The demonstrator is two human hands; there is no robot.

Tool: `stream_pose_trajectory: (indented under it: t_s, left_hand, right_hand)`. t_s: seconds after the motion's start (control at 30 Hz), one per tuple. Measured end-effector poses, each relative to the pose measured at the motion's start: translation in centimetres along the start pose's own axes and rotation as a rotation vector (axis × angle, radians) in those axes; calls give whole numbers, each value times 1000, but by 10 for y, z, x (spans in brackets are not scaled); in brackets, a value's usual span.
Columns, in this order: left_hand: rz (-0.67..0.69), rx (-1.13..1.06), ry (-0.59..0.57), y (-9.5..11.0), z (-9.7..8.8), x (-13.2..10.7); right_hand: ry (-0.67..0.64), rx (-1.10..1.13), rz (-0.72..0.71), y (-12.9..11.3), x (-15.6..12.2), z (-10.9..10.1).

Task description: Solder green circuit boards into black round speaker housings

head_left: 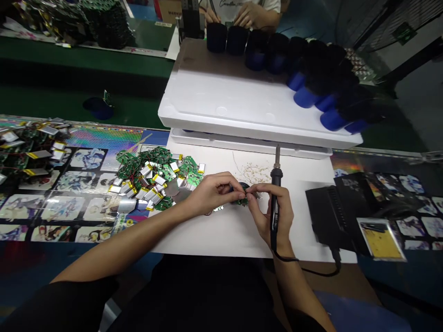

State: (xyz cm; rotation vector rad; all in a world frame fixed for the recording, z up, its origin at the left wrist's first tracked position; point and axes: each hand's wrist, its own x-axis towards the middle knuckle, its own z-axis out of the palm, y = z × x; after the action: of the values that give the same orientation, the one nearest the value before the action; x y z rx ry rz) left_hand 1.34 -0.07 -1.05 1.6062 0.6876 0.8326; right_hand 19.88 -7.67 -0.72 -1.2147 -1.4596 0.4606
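Observation:
Above the white work surface, my left hand (214, 192) is closed in a pinch on a small green circuit board (242, 201). My right hand (284, 214) grips a black soldering iron (274, 210) against its palm side, the metal tip pointing up and away from the board. Its thumb and forefinger also pinch together at the board's right edge; what they hold there is too small to make out. Left of my hands lies a pile of green circuit boards (157, 157) with silver and yellow battery cells (159, 180) and thin wires.
Pale scraps (258, 173) litter the white sheet (214, 240). Behind stands a white foam tray (221, 97) bearing several blue cups (304, 97). A black box (325, 216) and a yellow sponge tray (380, 240) sit right. Across the bench, another person's hands (249, 16) are working.

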Motion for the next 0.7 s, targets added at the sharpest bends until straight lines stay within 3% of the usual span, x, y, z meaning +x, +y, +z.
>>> stream_pose_trajectory:
  t_s: [0.17,0.4,0.7]
  left_hand:
    - [26,21,1,1,0,1]
    - [-58,-47,4,4,0,0]
    - [-30,63,-63,8,-3,-1]
  right_hand:
    - [14,66,94,4,-2,1]
    - [28,54,113,6,-9,1]
    - [-32,-56,-7,-1,-8,-1]
